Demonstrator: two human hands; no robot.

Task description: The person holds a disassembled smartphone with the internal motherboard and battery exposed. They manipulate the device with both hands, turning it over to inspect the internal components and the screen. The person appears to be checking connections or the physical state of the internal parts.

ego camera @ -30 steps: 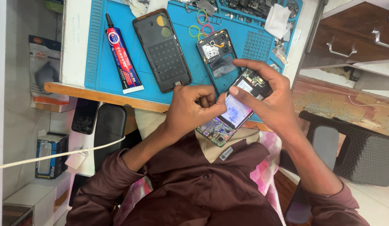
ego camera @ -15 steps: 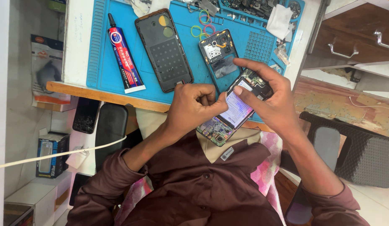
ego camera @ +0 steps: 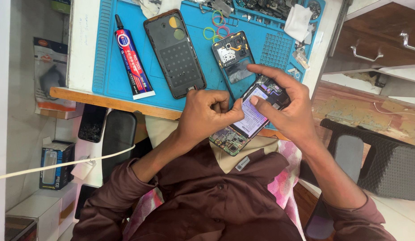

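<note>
An opened phone (ego camera: 250,118) with its battery and circuit boards showing is held over my lap, just off the table's front edge. My left hand (ego camera: 205,114) grips its left side, fingers curled, thumb on the battery. From the right, my right hand (ego camera: 290,105) clasps the upper end, with the forefinger pressing on the battery. On the blue work mat (ego camera: 104,53) lie a dark phone back cover (ego camera: 175,52) and a smaller phone frame (ego camera: 234,56).
A red and blue glue tube (ego camera: 130,60) lies on the mat's left part. Coloured rubber bands (ego camera: 216,27), small parts and a white cloth (ego camera: 299,22) sit at the far edge. Boxes (ego camera: 55,165) and a white cable (ego camera: 60,164) are at the left, a dark chair (ego camera: 377,156) at the right.
Both hands and the opened phone have stayed in almost the same place. The fingers have shifted slightly on the battery.
</note>
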